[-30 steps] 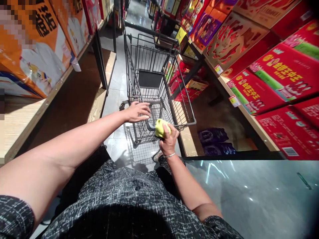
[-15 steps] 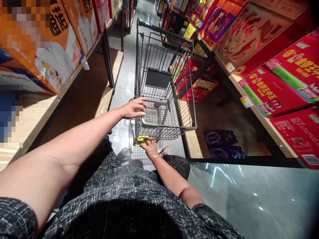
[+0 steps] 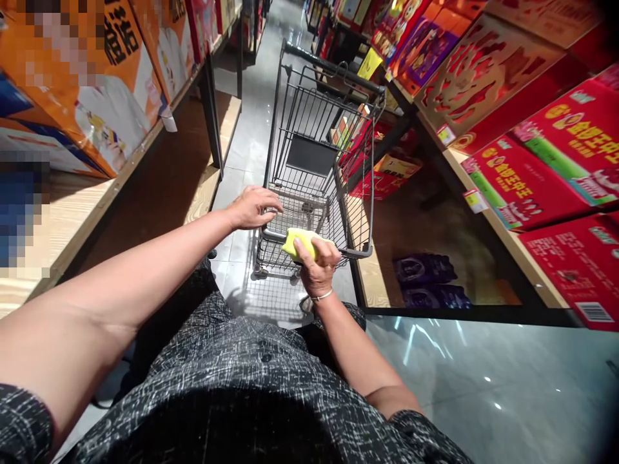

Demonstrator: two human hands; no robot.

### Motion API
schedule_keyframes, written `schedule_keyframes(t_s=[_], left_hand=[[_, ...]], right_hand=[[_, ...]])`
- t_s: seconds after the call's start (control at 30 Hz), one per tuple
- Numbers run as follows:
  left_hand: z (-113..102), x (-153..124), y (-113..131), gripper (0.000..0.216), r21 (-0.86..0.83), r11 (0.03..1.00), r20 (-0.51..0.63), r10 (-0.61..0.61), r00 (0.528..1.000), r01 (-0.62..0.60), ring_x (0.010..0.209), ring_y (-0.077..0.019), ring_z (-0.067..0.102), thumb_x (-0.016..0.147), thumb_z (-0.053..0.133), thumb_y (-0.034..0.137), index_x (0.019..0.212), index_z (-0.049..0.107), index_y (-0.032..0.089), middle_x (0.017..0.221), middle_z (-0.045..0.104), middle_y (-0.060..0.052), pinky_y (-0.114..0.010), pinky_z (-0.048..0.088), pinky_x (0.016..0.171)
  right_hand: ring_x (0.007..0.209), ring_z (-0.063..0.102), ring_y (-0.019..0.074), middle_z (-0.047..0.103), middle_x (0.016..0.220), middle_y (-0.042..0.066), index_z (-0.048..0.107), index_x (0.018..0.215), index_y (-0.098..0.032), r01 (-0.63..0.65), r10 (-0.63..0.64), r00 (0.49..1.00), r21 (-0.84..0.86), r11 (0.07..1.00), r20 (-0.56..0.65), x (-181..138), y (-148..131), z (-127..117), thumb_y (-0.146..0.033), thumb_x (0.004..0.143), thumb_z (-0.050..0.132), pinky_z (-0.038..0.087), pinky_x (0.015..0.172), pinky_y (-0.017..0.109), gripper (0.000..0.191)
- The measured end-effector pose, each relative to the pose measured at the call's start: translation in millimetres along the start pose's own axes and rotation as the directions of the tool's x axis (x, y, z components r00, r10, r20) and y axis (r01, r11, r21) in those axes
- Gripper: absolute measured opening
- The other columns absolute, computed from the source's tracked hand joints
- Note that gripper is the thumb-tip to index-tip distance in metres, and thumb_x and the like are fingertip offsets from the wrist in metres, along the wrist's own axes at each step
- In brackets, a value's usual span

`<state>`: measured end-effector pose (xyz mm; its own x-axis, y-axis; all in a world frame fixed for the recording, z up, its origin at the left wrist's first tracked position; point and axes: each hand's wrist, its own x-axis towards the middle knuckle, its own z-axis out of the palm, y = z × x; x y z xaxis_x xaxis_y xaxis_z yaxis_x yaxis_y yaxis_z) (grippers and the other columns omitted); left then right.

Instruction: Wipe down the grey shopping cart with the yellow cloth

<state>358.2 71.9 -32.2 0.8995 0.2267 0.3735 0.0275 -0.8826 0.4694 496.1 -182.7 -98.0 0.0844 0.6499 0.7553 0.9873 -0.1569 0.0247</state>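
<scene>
A grey wire shopping cart (image 3: 311,154) stands in front of me, its black handle at the far end and its basket holding nothing that I can see. My left hand (image 3: 254,206) rests at the near left corner, fingers curled over the rim. In my right hand (image 3: 320,265) is a folded yellow cloth (image 3: 297,243), gripped between thumb and fingers. The cloth lies against the near rim of the cart and hides part of that bar. A thin bracelet (image 3: 322,296) circles my right wrist.
On the left, a wooden shelf (image 3: 62,193) carries orange boxes (image 3: 120,84). Red gift boxes (image 3: 512,177) fill the right shelf, with dark purple packs (image 3: 430,280) below. The cart stands on a shiny tiled floor (image 3: 483,380) between the shelves.
My right hand has risen with the yellow cloth from below the near rim up onto it, shifting right. My left hand stays at the left corner. The cart's far end has swung slightly right.
</scene>
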Motion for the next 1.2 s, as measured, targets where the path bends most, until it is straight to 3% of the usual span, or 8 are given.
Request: schedule_keyframes(t_s=[0.2,0.37,0.47,0.57,0.73,0.83,0.97,1.2], left_hand=[[14.3,-11.1,30.6,0.036,0.102,0.989,0.162,0.086,0.983,-0.103,0.094,-0.0198,0.071,0.102,0.048,0.046,0.109,0.075,0.022,0.1,0.078,-0.003,-0.048,0.025,0.119],[17.7,-17.0,20.3,0.046,0.216,0.966,0.17,0.108,0.979,-0.144,0.093,-0.0195,0.068,0.099,0.051,0.062,0.099,0.078,0.024,0.094,0.076,-0.001,-0.042,0.028,0.115],[16.5,-16.5,17.3,0.047,0.252,0.956,0.162,0.112,0.98,-0.151,0.091,-0.0182,0.067,0.099,0.05,0.062,0.092,0.078,0.025,0.091,0.075,0.0,-0.039,0.029,0.114],[13.3,-16.8,13.6,0.048,0.266,0.953,0.145,0.11,0.983,-0.146,0.087,-0.017,0.066,0.098,0.051,0.062,0.086,0.078,0.023,0.086,0.074,-0.001,-0.037,0.03,0.113],[4.1,-20.4,-1.9,0.052,0.246,0.959,0.146,0.11,0.983,-0.144,0.08,-0.016,0.064,0.098,0.047,0.063,0.077,0.075,0.024,0.079,0.07,0.001,-0.037,0.032,0.114],[-4.1,-22.7,-11.2,0.053,0.236,0.962,0.145,0.106,0.984,-0.138,0.08,-0.0176,0.063,0.096,0.048,0.065,0.072,0.073,0.025,0.074,0.067,0.001,-0.038,0.033,0.115],[-15.2,-25.0,-19.0,0.051,0.239,0.963,0.172,0.088,0.981,-0.129,0.079,-0.0167,0.062,0.095,0.05,0.062,0.069,0.069,0.023,0.07,0.063,0.001,-0.039,0.034,0.118],[-21.8,-26.5,-27.3,0.052,0.242,0.963,0.159,0.081,0.984,-0.118,0.078,-0.0174,0.059,0.094,0.052,0.062,0.063,0.062,0.021,0.07,0.06,0.0,-0.042,0.031,0.121]], right_hand=[[0.116,0.045,0.0238,0.058,0.126,0.005,0.065,0.133,-0.05,0.005,0.003,0.962,-0.029,1.0,0.275,-49.4,-16.0,39.4,-0.022,0.094,0.067,0.041,0.101,0.041,0.048],[0.115,0.051,0.0251,0.062,0.134,0.004,0.067,0.131,-0.044,0.051,-0.017,0.718,-0.029,0.998,0.696,-90.6,-28.4,55.2,-0.02,0.097,0.06,0.04,0.097,0.043,0.042],[0.121,0.049,0.0266,0.063,0.135,0.004,0.068,0.128,-0.039,0.084,-0.058,0.663,0.003,0.996,0.747,-98.6,-30.0,52.2,-0.016,0.097,0.058,0.036,0.097,0.042,0.04],[0.122,0.046,0.0258,0.061,0.137,0.004,0.067,0.131,-0.039,0.086,-0.06,0.689,0.001,0.996,0.722,-90.8,-24.5,45.0,-0.018,0.099,0.056,0.035,0.096,0.041,0.039],[0.118,0.043,0.0238,0.061,0.133,0.004,0.068,0.13,-0.045,0.028,-0.016,0.909,-0.023,0.999,0.417,-44.7,2.8,13.6,-0.024,0.098,0.061,0.036,0.096,0.039,0.039],[0.124,0.041,0.0253,0.059,0.135,0.006,0.067,0.133,-0.045,-0.033,0.043,0.97,-0.042,0.999,0.238,-17.6,17.0,-7.3,-0.02,0.095,0.066,0.035,0.103,0.041,0.045],[0.123,0.044,0.0243,0.061,0.13,0.006,0.069,0.131,-0.045,-0.046,0.059,0.975,-0.063,0.997,0.216,-16.1,13.2,-4.3,-0.021,0.098,0.062,0.036,0.103,0.042,0.042],[0.107,0.053,0.0216,0.068,0.118,0.005,0.073,0.121,-0.034,0.067,-0.049,0.84,-0.015,0.998,0.54,-81.3,-22.3,41.6,-0.018,0.095,0.065,0.04,0.087,0.04,0.032]])
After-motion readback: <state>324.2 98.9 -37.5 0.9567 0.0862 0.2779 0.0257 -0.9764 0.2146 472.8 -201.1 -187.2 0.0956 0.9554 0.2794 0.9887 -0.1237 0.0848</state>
